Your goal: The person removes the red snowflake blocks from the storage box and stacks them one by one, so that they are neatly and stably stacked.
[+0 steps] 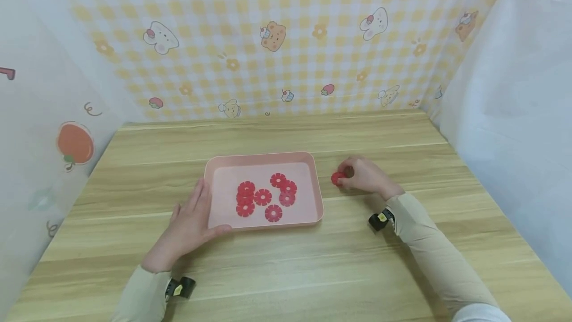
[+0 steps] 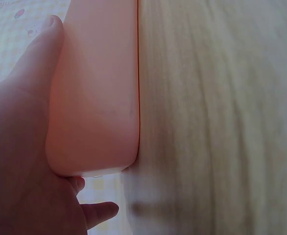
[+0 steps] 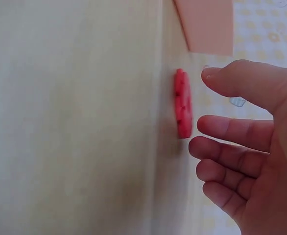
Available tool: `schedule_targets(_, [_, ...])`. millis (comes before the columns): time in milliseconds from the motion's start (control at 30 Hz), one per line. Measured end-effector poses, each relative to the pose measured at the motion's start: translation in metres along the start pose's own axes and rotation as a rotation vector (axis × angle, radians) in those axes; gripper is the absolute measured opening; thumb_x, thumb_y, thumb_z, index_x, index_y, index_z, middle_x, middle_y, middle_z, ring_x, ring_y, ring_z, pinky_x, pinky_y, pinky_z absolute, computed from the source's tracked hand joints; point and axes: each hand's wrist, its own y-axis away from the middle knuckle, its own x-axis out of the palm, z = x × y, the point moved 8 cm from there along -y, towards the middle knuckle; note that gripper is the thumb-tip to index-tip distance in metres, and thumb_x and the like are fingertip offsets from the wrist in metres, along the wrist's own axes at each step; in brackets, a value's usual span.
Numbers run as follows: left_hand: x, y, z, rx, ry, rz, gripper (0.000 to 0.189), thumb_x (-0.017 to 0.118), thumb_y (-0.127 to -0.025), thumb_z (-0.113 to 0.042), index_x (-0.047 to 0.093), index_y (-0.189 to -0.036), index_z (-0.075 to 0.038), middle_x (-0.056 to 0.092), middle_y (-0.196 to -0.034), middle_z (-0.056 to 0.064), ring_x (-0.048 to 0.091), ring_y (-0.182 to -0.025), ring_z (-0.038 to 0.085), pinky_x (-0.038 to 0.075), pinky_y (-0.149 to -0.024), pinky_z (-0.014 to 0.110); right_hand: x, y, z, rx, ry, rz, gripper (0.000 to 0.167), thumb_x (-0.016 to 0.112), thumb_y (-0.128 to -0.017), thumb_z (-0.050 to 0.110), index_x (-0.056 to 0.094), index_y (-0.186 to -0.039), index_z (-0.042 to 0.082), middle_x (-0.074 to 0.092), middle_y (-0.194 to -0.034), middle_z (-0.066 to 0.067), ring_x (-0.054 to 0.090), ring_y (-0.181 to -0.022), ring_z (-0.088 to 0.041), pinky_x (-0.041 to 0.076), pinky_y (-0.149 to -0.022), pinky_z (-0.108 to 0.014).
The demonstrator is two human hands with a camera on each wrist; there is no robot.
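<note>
A shallow pink tray point(image 1: 263, 226) lies on the table with several red notched discs point(image 1: 262, 197) inside it, some overlapping. My left hand point(image 1: 189, 227) rests against its near left corner, thumb along the front side and straight fingers along the left side; the left wrist view shows the tray's outer wall point(image 2: 97, 88) against that hand. Right of the tray, another red disc point(image 3: 183, 104) lies flat on the wood. Over it my right hand point(image 1: 366, 179) reaches with thumb and fingertips spread apart, bent slightly, close to the disc's edge, as the right wrist view shows.
The wooden table point(image 1: 286, 272) meets a yellow checked cloth point(image 1: 313, 63) at its back edge. White sheets hang at the left and right sides. Each wrist carries a small black camera point(image 1: 379, 220) on a strap.
</note>
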Motion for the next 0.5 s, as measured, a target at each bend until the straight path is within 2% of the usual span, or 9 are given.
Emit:
schedule_targets(267, [0.0,-0.001,0.001,-0.002,0.007,0.0,0.124,0.06,-0.073,-0.074,0.007,-0.151,0.005,0.004,-0.158,0.025,0.011,-0.145,0.042,0.015,-0.098,0.08,-0.013,-0.01,0.022,-0.028,-0.03,0.004,0.032,0.071,-0.083,0.021,0.068,-0.109,0.003,0.065,-0.095,-0.007,0.058,-0.086,-0.02,0.05,-0.076,-0.037])
schedule_targets(500, [0.0,-0.001,0.001,0.006,0.008,-0.007,0.123,0.062,-0.073,-0.073,0.007,-0.151,0.005,0.004,-0.158,0.025,0.011,-0.145,0.043,0.015,-0.098,0.08,-0.018,-0.024,0.048,-0.076,-0.017,0.027,0.027,0.071,-0.083,0.023,0.072,-0.105,0.008,0.066,-0.095,-0.004,0.057,-0.086,-0.02,0.05,-0.076,-0.035])
